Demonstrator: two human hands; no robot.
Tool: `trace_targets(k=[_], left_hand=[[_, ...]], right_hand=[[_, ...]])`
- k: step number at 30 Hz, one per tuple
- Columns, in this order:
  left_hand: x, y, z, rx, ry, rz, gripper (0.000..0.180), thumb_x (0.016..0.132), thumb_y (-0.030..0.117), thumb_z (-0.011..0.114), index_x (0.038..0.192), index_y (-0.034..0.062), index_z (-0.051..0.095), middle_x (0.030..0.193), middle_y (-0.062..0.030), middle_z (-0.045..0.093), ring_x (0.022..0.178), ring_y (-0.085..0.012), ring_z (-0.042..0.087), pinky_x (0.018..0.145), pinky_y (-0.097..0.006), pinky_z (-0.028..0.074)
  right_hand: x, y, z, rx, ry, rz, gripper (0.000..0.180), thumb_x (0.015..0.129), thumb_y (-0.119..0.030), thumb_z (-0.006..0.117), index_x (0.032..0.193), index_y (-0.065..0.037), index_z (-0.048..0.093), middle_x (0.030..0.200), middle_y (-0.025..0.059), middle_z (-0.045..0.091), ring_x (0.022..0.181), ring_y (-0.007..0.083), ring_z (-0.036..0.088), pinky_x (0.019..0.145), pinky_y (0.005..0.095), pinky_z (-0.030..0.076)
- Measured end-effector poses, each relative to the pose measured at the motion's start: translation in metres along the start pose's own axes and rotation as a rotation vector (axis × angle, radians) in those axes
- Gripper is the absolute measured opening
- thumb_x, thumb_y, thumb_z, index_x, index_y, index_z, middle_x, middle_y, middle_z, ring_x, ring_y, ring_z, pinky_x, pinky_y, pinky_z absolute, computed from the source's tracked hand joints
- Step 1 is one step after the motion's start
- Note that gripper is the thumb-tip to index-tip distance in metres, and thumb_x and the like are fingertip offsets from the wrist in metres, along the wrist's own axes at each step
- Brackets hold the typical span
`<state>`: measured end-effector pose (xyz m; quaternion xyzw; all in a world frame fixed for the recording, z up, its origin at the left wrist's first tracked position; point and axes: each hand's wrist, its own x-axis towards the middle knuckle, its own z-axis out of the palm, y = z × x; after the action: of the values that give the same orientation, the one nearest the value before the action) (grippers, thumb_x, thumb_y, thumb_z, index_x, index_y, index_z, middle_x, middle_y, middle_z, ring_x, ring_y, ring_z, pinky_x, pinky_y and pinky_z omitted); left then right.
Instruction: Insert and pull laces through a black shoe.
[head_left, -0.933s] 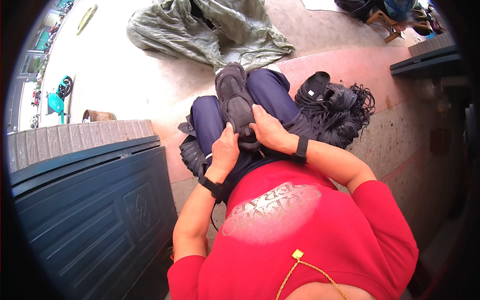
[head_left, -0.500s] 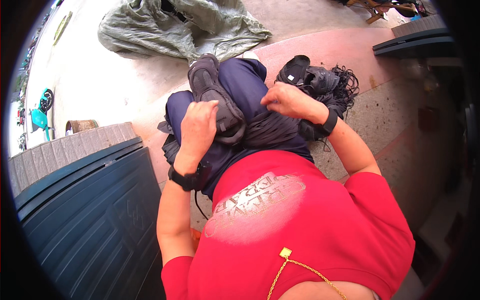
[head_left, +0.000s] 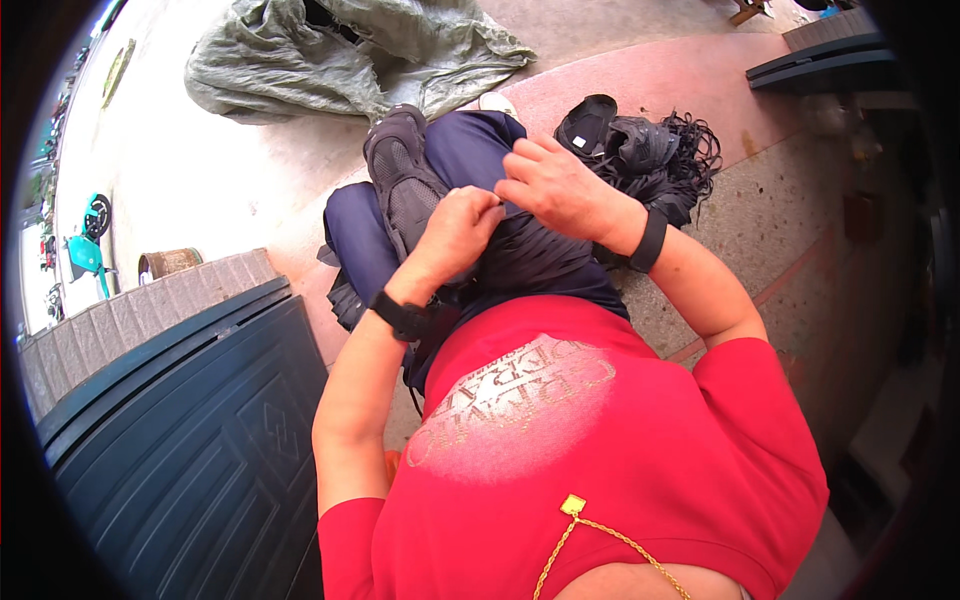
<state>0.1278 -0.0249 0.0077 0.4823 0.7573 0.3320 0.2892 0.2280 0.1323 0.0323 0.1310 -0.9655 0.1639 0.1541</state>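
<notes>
A black mesh shoe [head_left: 403, 185] lies lengthwise on my lap, its near end partly hidden by my left hand [head_left: 458, 235]. That hand is closed, thumb and fingers pinched together beside the shoe. Close to its fingertips, my right hand [head_left: 568, 195] is also closed in a pinch. A small dark bit shows between the two hands, too small to name. Under my right hand, a bundle of thin black laces [head_left: 535, 258] is draped across my thighs.
To the right of my knee, more black shoes [head_left: 640, 143] and a tangle of black laces [head_left: 695, 150] are heaped. A grey-green sack [head_left: 290, 60] lies on the ground ahead. Dark blue panelled doors [head_left: 200, 430] stand at left, with a round container [head_left: 168, 262] beyond them.
My left hand has moved right, off the shoe's side, toward my right hand. The right has shifted slightly left and up, so the fingertips now nearly meet. The shoe stays on my lap.
</notes>
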Motion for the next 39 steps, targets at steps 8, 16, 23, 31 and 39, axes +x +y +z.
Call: trace_targets(k=[8, 16, 23, 31, 39], left_hand=[[0.000, 0.084, -0.105, -1.076, 0.037, -0.031, 0.023, 0.092, 0.023, 0.045, 0.094, 0.0007, 0.051, 0.058, 0.0035, 0.040, 0.049, -0.0048, 0.035, 0.051, -0.019, 0.037], [-0.039, -0.022, -0.091, -0.731, 0.103, -0.478, 0.018, 0.086, 0.021, 0.055, 0.085, 0.0035, 0.060, 0.059, 0.0047, 0.046, 0.051, -0.0034, 0.039, 0.047, -0.018, 0.032], [-0.032, -0.038, -0.055, -0.708, 0.162, -0.652, 0.019, 0.085, 0.022, 0.057, 0.082, 0.0029, 0.056, 0.059, -0.0010, 0.053, 0.045, -0.0060, 0.045, 0.041, -0.020, 0.036], [-0.015, -0.062, -0.065, -0.905, 0.349, -0.670, 0.024, 0.084, 0.027, 0.058, 0.081, 0.0032, 0.054, 0.063, -0.0020, 0.054, 0.053, -0.0103, 0.053, 0.048, -0.021, 0.041], [-0.018, -0.080, -0.045, 0.156, 0.393, -0.324, 0.018, 0.072, 0.008, 0.063, 0.088, -0.0003, 0.062, 0.085, -0.0143, 0.059, 0.083, -0.0276, 0.057, 0.074, -0.034, 0.045]], right_hand=[[0.089, 0.010, -0.100, -0.181, 0.606, -0.093, 0.007, 0.077, -0.012, 0.048, 0.073, -0.007, 0.052, 0.070, 0.0045, 0.049, 0.071, 0.0202, 0.051, 0.064, 0.0330, 0.040], [0.038, 0.040, -0.014, -0.299, 0.128, 0.245, 0.006, 0.071, -0.010, 0.054, 0.076, -0.008, 0.056, 0.076, 0.0060, 0.054, 0.078, 0.0231, 0.052, 0.068, 0.0358, 0.039], [0.072, -0.034, 0.068, 0.931, -0.100, 0.367, 0.027, 0.087, -0.014, 0.045, 0.109, 0.002, 0.049, 0.096, 0.0209, 0.058, 0.089, 0.0322, 0.057, 0.077, 0.0350, 0.044], [0.089, -0.010, 0.084, 0.565, -0.120, 0.507, 0.024, 0.084, -0.019, 0.046, 0.083, 0.000, 0.060, 0.079, 0.0220, 0.059, 0.078, 0.0361, 0.058, 0.069, 0.0433, 0.045], [0.077, 0.000, 0.107, 0.474, -0.122, 0.484, 0.017, 0.081, -0.017, 0.051, 0.078, -0.002, 0.059, 0.079, 0.0174, 0.058, 0.081, 0.0338, 0.056, 0.072, 0.0416, 0.044]])
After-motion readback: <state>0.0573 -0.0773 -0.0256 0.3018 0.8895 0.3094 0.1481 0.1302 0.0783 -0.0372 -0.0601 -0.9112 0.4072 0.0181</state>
